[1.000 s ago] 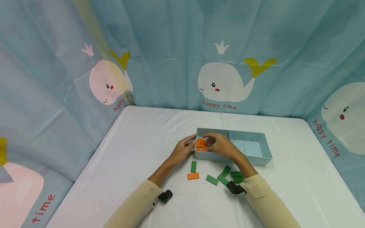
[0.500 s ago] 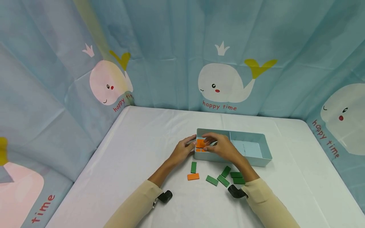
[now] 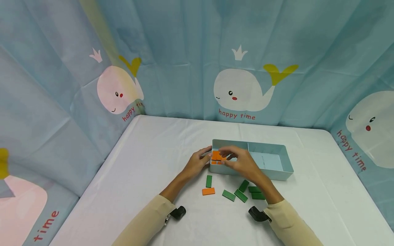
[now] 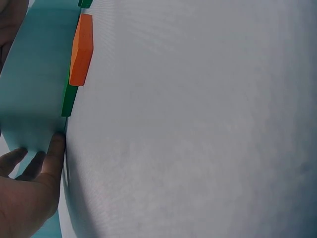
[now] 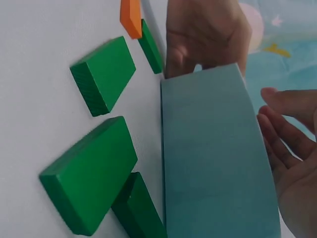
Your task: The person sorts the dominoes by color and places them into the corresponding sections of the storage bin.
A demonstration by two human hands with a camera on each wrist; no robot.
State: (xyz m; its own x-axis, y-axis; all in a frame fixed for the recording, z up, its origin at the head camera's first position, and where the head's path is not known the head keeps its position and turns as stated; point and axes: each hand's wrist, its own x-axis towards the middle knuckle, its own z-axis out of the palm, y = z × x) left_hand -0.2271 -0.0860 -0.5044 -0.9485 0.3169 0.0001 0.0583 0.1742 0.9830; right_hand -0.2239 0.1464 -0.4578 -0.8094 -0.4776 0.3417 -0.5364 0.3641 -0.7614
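A light-blue divided box [image 3: 271, 175] stands on the white table. Several flat orange blocks [image 3: 216, 155] lie side by side in the left end of its left compartment. My left hand [image 3: 197, 162] rests against the box's left end; in the left wrist view, the fingertips of the left hand [image 4: 32, 191] touch the outer wall. My right hand [image 3: 243, 163] hovers over the left compartment, beside the orange blocks. Thumb and fingers of the right hand [image 5: 297, 158] are apart in the right wrist view, with nothing seen between them. Part of that compartment is hidden by this hand.
In front of the box lie one orange block [image 3: 208, 191], a green block [image 3: 209, 181] close to it, and several more green blocks [image 3: 228, 195] further right. The box's right compartment [image 3: 271, 160] shows a bare floor. A whale-print curtain [image 3: 184, 68] surrounds the table.
My right hand has drawn slightly back to the right from the orange blocks, its fingers lifting off them. The left hand stays at the box's end.
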